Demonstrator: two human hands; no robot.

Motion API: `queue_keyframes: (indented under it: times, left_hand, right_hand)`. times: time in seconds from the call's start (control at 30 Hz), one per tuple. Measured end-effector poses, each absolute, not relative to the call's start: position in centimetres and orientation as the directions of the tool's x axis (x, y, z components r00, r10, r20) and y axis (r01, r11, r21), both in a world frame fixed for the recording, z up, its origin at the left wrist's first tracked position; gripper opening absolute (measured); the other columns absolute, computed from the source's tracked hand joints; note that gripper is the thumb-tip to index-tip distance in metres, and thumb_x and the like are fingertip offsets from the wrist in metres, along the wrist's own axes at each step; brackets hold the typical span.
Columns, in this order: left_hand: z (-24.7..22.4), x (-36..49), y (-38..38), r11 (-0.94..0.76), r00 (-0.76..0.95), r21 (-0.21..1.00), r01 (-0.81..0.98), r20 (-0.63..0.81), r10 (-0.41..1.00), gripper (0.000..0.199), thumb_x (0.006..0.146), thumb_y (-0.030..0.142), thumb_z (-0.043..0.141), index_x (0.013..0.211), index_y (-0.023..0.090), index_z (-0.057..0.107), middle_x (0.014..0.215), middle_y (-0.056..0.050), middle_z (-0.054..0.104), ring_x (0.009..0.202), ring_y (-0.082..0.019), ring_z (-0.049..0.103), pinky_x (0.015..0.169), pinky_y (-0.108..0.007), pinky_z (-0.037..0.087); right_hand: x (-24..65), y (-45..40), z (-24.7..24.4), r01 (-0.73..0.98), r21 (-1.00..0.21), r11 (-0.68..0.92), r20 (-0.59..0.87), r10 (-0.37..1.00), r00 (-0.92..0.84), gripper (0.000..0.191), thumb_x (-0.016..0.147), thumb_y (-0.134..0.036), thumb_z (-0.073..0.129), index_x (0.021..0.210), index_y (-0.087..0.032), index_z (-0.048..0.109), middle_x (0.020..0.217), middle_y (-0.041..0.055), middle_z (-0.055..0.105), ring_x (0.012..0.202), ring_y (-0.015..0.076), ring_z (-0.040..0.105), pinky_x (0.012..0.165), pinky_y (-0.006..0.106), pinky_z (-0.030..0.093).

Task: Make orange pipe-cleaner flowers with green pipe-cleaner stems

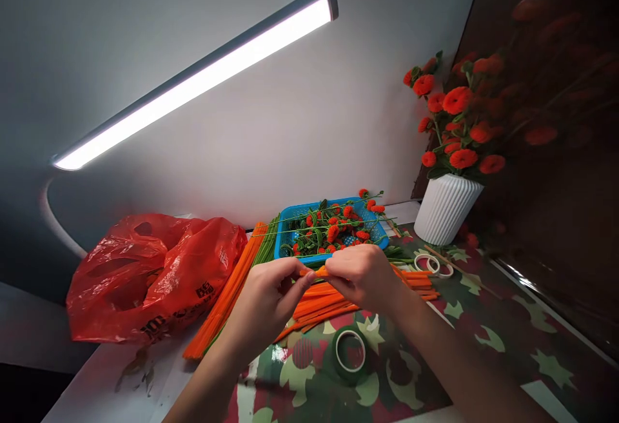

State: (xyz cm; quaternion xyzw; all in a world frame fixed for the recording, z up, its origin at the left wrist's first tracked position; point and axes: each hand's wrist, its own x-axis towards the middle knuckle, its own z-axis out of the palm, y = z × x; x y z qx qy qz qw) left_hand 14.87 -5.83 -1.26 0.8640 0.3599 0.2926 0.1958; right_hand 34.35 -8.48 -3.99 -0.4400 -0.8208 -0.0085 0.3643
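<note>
My left hand [273,297] and my right hand [365,278] meet above the table, each pinching a small orange piece [319,273] between them. Its ends are hidden by my fingers. Beneath and behind my hands lie loose orange stems [322,304]. A longer bundle of orange stems [227,294] slants to the left of my left hand, with green stems [267,239] beside it. Just behind my hands, a blue basket [282,226] holds orange-red flowers with green stems and leaves. Nearer to me, a roll of green tape [351,351] rests on the patterned mat.
A red plastic bag [159,275] fills the left side. At the right stands a white ribbed vase [447,210] of orange-red flowers, with scissors [435,265] in front. A lit lamp [203,81] hangs above; a dark glossy surface [556,216] borders the right.
</note>
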Motion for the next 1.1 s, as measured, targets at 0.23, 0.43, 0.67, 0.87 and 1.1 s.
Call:
queue_keyframes:
  times: [0.23,0.43,0.67,0.87,1.1]
  left_hand:
    - [-1.6,15.0,-6.0,-0.87,0.608,0.167,0.463,0.655,0.449,0.015,0.09,0.019,0.054,0.079,0.015,0.064,0.063,0.002,0.054,0.051,-0.008,0.043,0.049,-0.02,0.035]
    - [-1.9,15.1,-5.9,-0.9,0.632,-0.174,0.399,0.764,0.132,0.005,0.086,0.01,0.059,0.087,0.012,0.064,0.067,-0.002,0.063,0.058,-0.012,0.054,0.054,-0.023,0.039]
    - [-2.5,15.4,-5.7,-0.9,0.602,-0.148,0.409,0.786,0.144,0.008,0.085,0.009,0.061,0.09,0.014,0.065,0.068,-0.002,0.064,0.058,-0.012,0.056,0.055,-0.023,0.04]
    - [-2.4,15.5,-5.6,-0.664,0.467,0.702,0.259,0.51,0.722,0.017,0.086,0.028,0.06,0.074,0.016,0.064,0.059,0.001,0.056,0.047,-0.008,0.042,0.045,-0.019,0.032]
    - [-2.6,15.6,-4.2,0.006,0.619,0.989,0.148,-0.098,0.779,0.036,0.075,0.047,0.067,0.068,0.013,0.058,0.054,0.003,0.051,0.04,-0.003,0.027,0.037,-0.016,0.022]
  right_hand:
    - [34.4,-8.8,-3.0,0.422,-0.852,0.309,0.215,0.942,-0.256,0.033,0.084,-0.039,0.06,0.064,-0.018,0.045,0.057,-0.0059,0.036,0.053,0.0082,0.03,0.05,0.022,0.022]
    - [35.5,-8.2,-2.2,0.033,-0.999,0.013,-0.002,0.906,-0.423,0.041,0.081,-0.054,0.058,0.073,-0.014,0.059,0.06,-0.0008,0.054,0.053,0.0094,0.043,0.053,0.023,0.035]
    - [33.9,-8.1,-3.0,-0.108,-0.994,0.03,0.048,0.985,-0.163,0.033,0.068,-0.044,0.076,0.077,-0.014,0.065,0.059,-0.0031,0.055,0.056,0.0092,0.047,0.053,0.022,0.036]
    - [33.6,-8.8,-3.3,0.063,-0.908,0.414,0.409,0.91,-0.068,0.008,0.08,-0.024,0.066,0.077,-0.017,0.065,0.068,-0.001,0.061,0.06,0.01,0.051,0.056,0.022,0.038]
    - [34.0,-9.5,-2.9,0.484,-0.545,0.685,0.664,0.705,-0.251,0.015,0.082,-0.009,0.053,0.078,-0.019,0.064,0.07,-0.0007,0.065,0.063,0.0111,0.053,0.061,0.025,0.034]
